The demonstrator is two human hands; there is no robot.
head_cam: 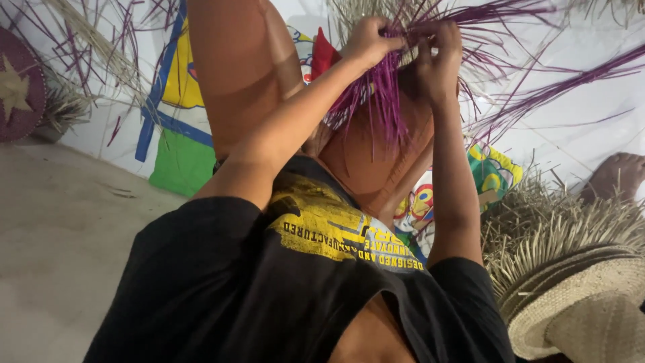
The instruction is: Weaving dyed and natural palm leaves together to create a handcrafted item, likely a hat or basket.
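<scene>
Pinching purple straw strands [383, 87] with both hands, up at the top centre of the view.

Left hand [366, 42]: grip closed on the strands, fingers curled over the top of the bundle. Right hand [437, 60]: grip also closed on the same strands, just beside the left, fingertips nearly touching it.

Counts:
- 2 hands, both the wearer's own.
- 1 bundle of purple strands, too many to count. They are thin, flat and stiff; they hang in a dense fan below the grip and spray outward in long loose ends to the right of it.
- 1 finished straw hat [578, 309], natural tan, well below and right of the grip, with unwoven ends bristling around its brim.
- 1 round woven piece [17, 84], dark maroon with a tan star, far left of the grip.
- 1 bare foot [618, 176] of another person, right of the grip and lower.

Printed matter: a sheet [176, 128] with blue, yellow and green blocks lies on the floor left of and below the grip; a second colourful print [494, 171] sits below the right forearm. Black shirt [269, 289] has a yellow printed patch, nearest the camera.

Strands rest over orange-brown knees [366, 158], directly under the grip.
</scene>
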